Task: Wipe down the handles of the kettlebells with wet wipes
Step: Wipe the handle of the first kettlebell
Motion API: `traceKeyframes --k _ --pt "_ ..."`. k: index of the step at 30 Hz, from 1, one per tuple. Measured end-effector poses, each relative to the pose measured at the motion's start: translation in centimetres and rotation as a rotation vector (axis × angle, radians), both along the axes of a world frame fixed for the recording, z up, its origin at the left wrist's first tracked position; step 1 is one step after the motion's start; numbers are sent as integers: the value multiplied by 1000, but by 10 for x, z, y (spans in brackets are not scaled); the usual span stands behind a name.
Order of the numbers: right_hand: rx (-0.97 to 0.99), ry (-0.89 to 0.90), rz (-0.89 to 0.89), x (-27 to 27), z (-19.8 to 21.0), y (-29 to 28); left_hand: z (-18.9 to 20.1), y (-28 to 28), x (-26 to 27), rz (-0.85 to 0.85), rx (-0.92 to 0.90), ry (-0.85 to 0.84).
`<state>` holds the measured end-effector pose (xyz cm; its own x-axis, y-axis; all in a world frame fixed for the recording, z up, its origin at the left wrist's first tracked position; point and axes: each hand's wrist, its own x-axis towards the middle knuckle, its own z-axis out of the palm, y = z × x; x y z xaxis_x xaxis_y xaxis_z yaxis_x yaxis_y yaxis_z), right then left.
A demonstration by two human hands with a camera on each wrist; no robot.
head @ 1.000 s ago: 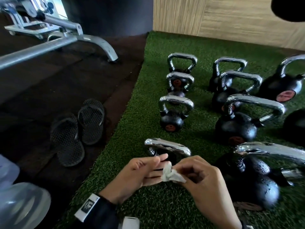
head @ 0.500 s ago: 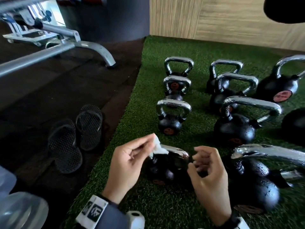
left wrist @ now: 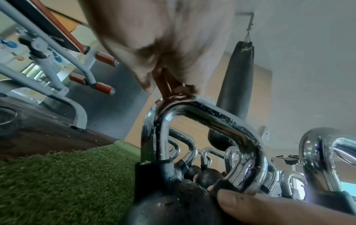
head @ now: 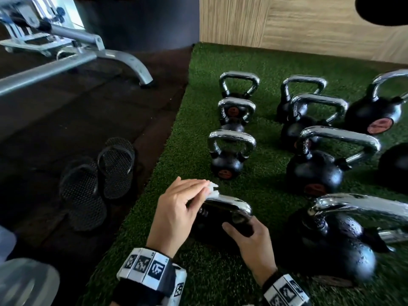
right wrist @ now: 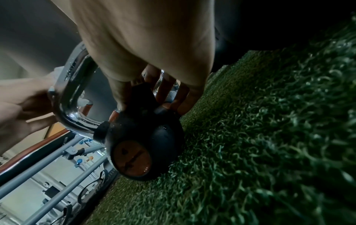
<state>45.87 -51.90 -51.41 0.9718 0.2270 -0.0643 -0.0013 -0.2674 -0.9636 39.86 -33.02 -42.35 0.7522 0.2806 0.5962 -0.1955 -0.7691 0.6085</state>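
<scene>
A small black kettlebell (head: 223, 226) with a chrome handle (head: 231, 203) stands nearest me on the green turf (head: 198, 155). My left hand (head: 176, 208) pinches a white wet wipe (head: 212, 189) and presses it on the handle's left end; the wrist view shows the handle (left wrist: 202, 111) under the fingers. My right hand (head: 249, 237) grips the bell's black body below the handle, fingers curled over the ball (right wrist: 146, 126). Several more chrome-handled kettlebells (head: 229, 151) stand in rows behind and to the right.
A pair of black sandals (head: 97, 180) lies on the dark rubber floor left of the turf. A grey bench frame (head: 72, 47) stands at the far left. A large kettlebell (head: 335, 246) sits close to my right hand. A wooden wall (head: 309, 23) backs the turf.
The wipe passed from between both hands into my left hand, which moved onto the near handle. My right hand dropped from the wipe to the bell's body and closed on it.
</scene>
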Motion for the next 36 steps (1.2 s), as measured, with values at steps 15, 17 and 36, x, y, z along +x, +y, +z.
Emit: traceKeyframes --k 15,17,36 --pt "-8 -7 23 -2 -3 -3 -34 2 -15 102 -442 -48" --pt "-18 -6 22 -1 -3 -3 -41 0 -16 108 -570 -49" --pt "-113 -23 4 -2 11 -3 -99 -12 -17 -25 -946 68"
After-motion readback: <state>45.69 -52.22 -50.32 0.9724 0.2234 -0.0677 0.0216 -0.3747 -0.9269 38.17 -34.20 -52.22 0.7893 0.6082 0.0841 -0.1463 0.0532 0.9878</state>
